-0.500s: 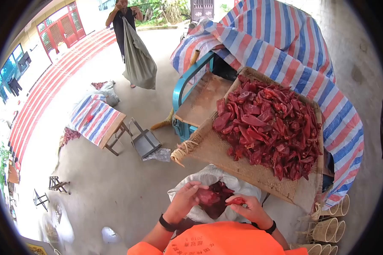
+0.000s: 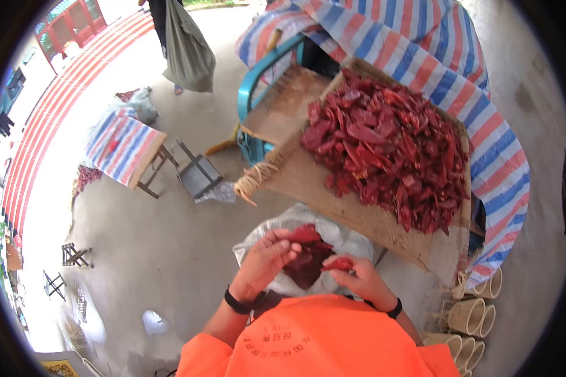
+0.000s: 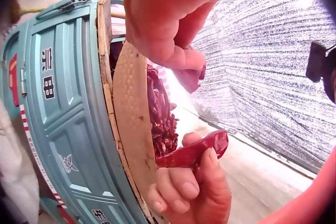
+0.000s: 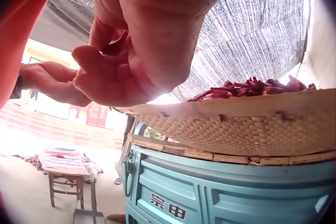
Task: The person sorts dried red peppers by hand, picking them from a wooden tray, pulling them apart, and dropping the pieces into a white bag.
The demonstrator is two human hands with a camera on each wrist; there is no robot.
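Observation:
Between the thumb and fingers of my left hand (image 2: 263,261) is a flattened dark red chili pepper (image 2: 305,234). My right hand (image 2: 363,281) pinches another red chili pepper (image 2: 339,264), long and glossy in the left wrist view. Both hands are over a white woven sack (image 2: 349,237), its mouth spread and dark red chilies (image 2: 307,267) inside. Just beyond, a large heap of red chilies (image 2: 390,144) lies on a woven bamboo tray (image 2: 289,182). The right hand's own fingers mostly hide its pepper in the right wrist view.
The tray rests on a teal cargo tricycle (image 4: 178,182), partly covered by a striped tarp (image 2: 493,151). On the left stand a cloth-covered table (image 2: 122,147) and a dark chair (image 2: 198,176). Several baskets (image 2: 465,316) are at lower right. A person holds a grey sack (image 2: 192,56).
The head view has tipped downward, so the scene sits higher in it. My left fingers have curled and turned the chili, which now stands edge-up. The right hand keeps its chili.

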